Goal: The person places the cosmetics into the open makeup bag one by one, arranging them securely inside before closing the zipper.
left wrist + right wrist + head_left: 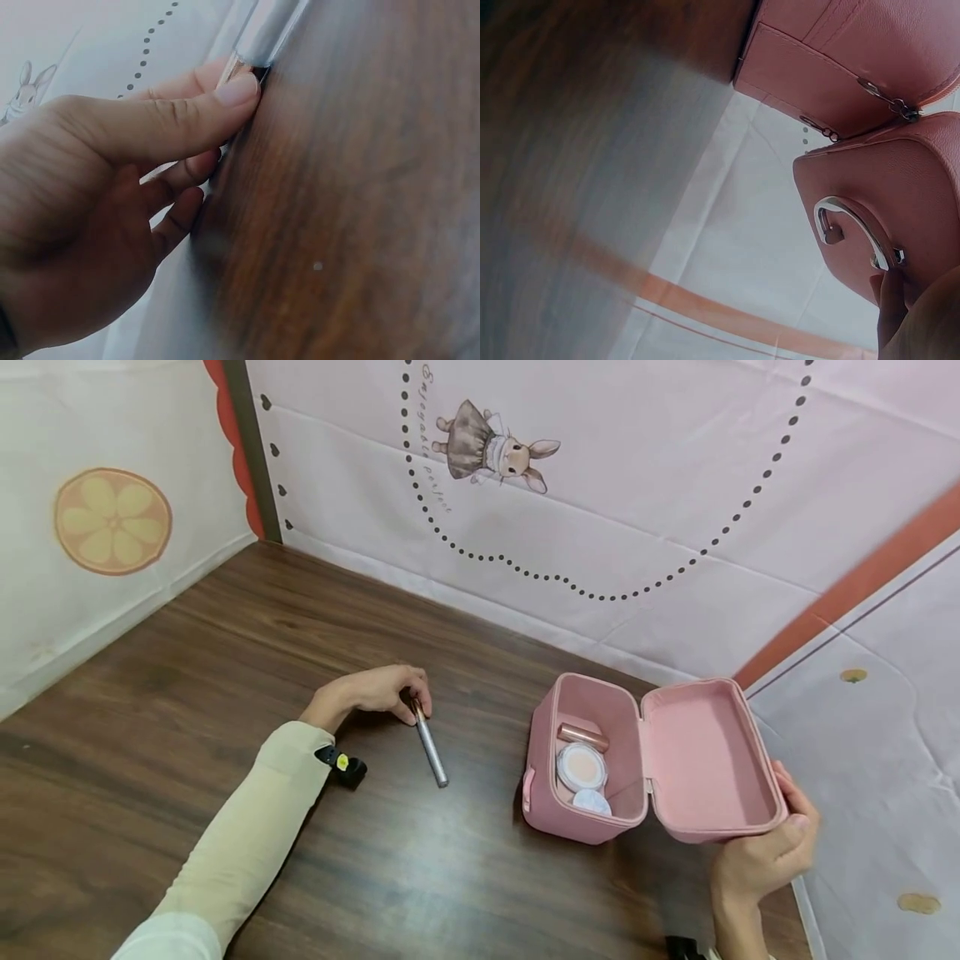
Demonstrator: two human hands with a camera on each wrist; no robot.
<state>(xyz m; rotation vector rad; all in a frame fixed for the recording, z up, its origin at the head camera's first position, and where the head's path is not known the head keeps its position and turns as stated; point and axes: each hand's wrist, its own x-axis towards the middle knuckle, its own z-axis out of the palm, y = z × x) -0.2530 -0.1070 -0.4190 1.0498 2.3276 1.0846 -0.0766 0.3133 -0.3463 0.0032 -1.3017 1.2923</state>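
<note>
Your left hand (390, 690) pinches a slim silver cosmetic tube (432, 752) by its copper-toned end, thumb against fingers; the shaft points to 5 o'clock, low at the wooden tabletop (420, 868). Holding by the end presumably leaves most of the shaft clear. Your right hand (768, 853) grips the lid (705, 760) at its 4 o'clock corner, likely to steady it swung back from the case's mouth; fingertips near the metal handle (864, 219) outside. Pink vanity case (572, 824) sits upright at the tube's 3 o'clock, well apart. Inside: rose-gold lipstick tube (583, 737) at 12, round compact (582, 767) central, pale disc (592, 802) at 6, apparently grouped to share the floor.
</note>
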